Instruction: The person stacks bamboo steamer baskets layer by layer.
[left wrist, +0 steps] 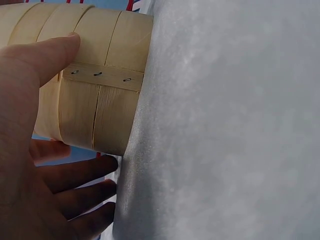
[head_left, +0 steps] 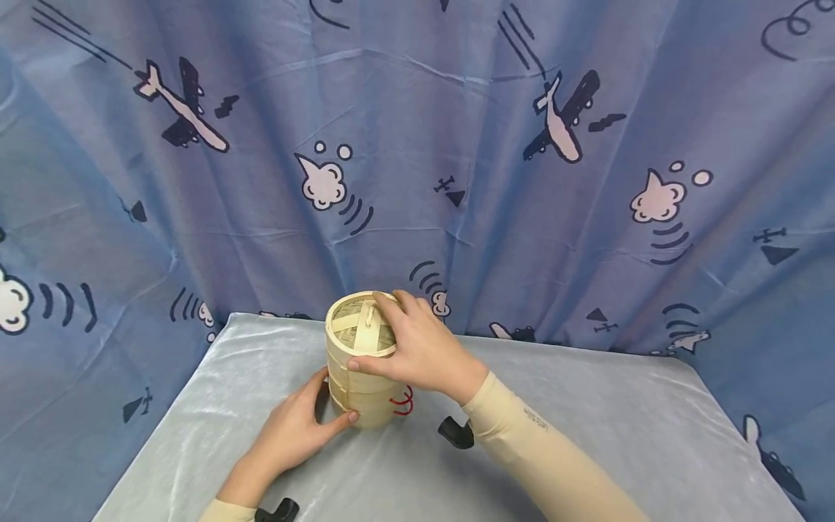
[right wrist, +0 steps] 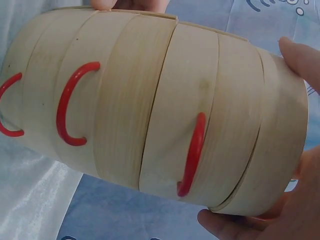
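A stacked bamboo steamer [head_left: 372, 413] stands upright on the grey cloth, its woven lid [head_left: 346, 319] on top. My right hand [head_left: 427, 351] grips it at the top from the right, thumb on the near side and fingers over the lid's far edge. Lower down, my left hand [head_left: 293, 431] holds the left side between thumb and fingers. The thumb lies on the bamboo wall [left wrist: 115, 45] in the left wrist view, and the other fingers reach behind near the base. Red loop handles [right wrist: 70, 105] run along the tiers in the right wrist view.
Grey velvety cloth [head_left: 587, 435] covers the table. A blue curtain [head_left: 404, 130] printed with planes hangs close behind and at both sides. Black pieces [head_left: 457, 433] show beside each wrist.
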